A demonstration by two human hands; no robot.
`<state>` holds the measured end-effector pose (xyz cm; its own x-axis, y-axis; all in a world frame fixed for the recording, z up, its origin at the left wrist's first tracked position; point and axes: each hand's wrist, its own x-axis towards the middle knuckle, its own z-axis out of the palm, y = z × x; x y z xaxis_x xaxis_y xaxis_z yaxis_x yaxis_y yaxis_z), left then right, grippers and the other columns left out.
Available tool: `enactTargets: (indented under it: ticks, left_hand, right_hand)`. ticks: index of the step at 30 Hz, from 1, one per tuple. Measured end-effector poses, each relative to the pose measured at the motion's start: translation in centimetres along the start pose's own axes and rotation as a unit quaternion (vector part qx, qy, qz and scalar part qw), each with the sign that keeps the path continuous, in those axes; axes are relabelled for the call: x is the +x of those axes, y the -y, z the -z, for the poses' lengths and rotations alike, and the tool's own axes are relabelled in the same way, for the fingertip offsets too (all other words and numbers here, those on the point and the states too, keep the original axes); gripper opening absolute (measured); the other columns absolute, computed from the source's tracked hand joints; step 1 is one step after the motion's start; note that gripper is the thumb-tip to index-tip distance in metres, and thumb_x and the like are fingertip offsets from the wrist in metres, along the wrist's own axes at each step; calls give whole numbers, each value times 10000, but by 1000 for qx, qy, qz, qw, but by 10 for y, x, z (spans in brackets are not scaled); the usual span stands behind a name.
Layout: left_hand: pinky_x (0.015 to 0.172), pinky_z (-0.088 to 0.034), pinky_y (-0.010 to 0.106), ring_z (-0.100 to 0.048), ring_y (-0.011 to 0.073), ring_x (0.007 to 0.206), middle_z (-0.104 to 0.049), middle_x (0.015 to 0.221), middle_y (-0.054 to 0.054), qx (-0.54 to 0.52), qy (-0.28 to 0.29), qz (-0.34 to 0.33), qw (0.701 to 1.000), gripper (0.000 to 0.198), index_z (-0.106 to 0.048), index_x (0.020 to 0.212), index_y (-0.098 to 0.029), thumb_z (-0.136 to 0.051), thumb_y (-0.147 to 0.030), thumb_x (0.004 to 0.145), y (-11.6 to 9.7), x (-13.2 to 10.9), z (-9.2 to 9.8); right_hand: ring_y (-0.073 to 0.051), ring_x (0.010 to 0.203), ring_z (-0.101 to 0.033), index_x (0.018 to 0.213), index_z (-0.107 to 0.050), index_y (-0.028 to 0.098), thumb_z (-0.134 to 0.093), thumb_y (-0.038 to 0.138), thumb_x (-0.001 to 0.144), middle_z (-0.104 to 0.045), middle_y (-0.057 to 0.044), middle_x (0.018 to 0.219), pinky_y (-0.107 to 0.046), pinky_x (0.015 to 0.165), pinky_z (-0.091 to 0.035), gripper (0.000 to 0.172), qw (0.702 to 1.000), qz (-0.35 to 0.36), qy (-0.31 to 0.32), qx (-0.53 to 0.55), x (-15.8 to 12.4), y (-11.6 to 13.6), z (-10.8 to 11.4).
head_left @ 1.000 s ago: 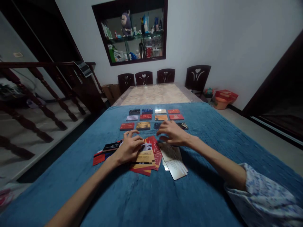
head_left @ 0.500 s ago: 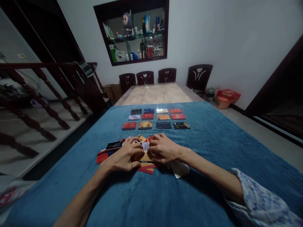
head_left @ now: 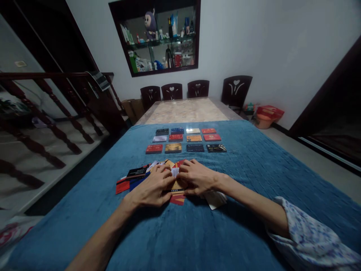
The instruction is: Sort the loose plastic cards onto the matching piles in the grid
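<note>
A loose pile of printed cards in several colours spreads over the cloth in front of me. My left hand [head_left: 158, 186] lies on its left part, fingers curled over the cards and thumb at the near side. Facing it, my right hand [head_left: 197, 178] has its fingers bent round cards on the other side. Between them show a yellow card [head_left: 177, 186] and a red card [head_left: 177, 199]. A black card [head_left: 136, 172] and a red-orange card [head_left: 122, 186] stick out at the left. White cards [head_left: 216, 200] fan out below my right wrist. My palms hide the cards under them.
Beyond the pile, neat card stacks stand in three rows, among them a gold stack [head_left: 173, 148] and a black stack [head_left: 216, 148]. A blue cloth [head_left: 267, 180] covers the near table; the bare tabletop [head_left: 186, 110] lies behind. Dark chairs [head_left: 236, 90] line the far end.
My left hand has slid slightly right, closer to my right hand. The yellow and red cards between them shifted right, and more blue and white cards show at the left.
</note>
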<state>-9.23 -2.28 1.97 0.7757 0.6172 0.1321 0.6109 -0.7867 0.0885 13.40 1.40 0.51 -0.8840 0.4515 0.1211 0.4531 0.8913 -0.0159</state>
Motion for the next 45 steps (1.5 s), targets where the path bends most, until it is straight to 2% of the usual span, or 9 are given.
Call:
enactTargets:
  ticks: [6, 12, 16, 21, 26, 33, 41, 45]
  left_hand:
    - [1009, -372, 467, -510, 264, 1078, -618, 970, 71, 15, -22, -12, 1000, 98, -628, 857, -185, -609, -220, 768, -1, 1, -2]
    - [963, -403, 434, -539, 246, 1025, -627, 828, 50, -6, -62, -26, 998, 58, -637, 794, -184, -581, -178, 779, 4, 0, -4]
    - [939, -425, 429, -569, 222, 973, -655, 841, 56, -6, -115, -57, 992, 159, -674, 850, -185, -517, -156, 846, 8, 0, -5]
    - [870, -474, 398, -578, 218, 951, -660, 880, 95, 26, -195, -76, 977, 212, -673, 946, -150, -477, -117, 872, 20, 0, -8]
    - [852, -489, 413, -572, 234, 993, -681, 950, 106, 23, -175, -31, 984, 328, -638, 1133, -159, -442, -88, 879, 33, 0, -17]
    - [872, -491, 390, -550, 222, 1009, -677, 1095, 111, -27, -203, 4, 979, 457, -550, 1300, -174, -434, -48, 877, 39, 3, -25]
    - [879, -429, 393, -545, 229, 986, -687, 1066, 76, -7, -175, 50, 983, 434, -565, 1266, -203, -465, -65, 867, 36, 4, -27]
    - [906, -388, 419, -565, 227, 985, -696, 1077, 69, -2, -176, 75, 982, 422, -574, 1258, -220, -466, -80, 875, 33, 5, -30]
  right_hand:
    - [-258, 990, -477, 1016, -660, 162, -623, 409, 825, -627, -114, 1062, -390, 799, -346, 315, 1000, 6, -3, -6, 0, 2, 4]
    - [-216, 908, -487, 890, -672, 181, -609, 378, 853, -662, -67, 922, -345, 756, -307, 210, 999, 33, -19, -1, -1, 0, 8]
    - [-190, 853, -493, 827, -667, 178, -553, 274, 890, -685, -50, 840, -335, 757, -304, 162, 997, 54, -55, -6, -1, -5, 5]
    - [-183, 800, -486, 877, -678, 176, -512, 192, 898, -692, -47, 796, -331, 729, -308, 168, 989, 46, -133, -37, 1, -13, -7]
    - [-180, 782, -502, 881, -684, 189, -449, 169, 948, -691, -48, 766, -324, 727, -314, 245, 982, -5, -180, -53, 3, -17, -14]
    - [-196, 857, -547, 1089, -672, 189, -495, 223, 966, -727, -76, 918, -317, 744, -329, 219, 975, -78, -207, -7, 3, -20, -21]
    - [-210, 901, -532, 1155, -607, 182, -511, 215, 953, -710, -77, 975, -324, 771, -317, 226, 976, -109, -186, -5, 4, -16, -26]
    - [-225, 943, -529, 1177, -587, 186, -560, 174, 903, -684, -89, 1017, -332, 794, -318, 276, 976, -136, -170, -19, 6, -11, -26]
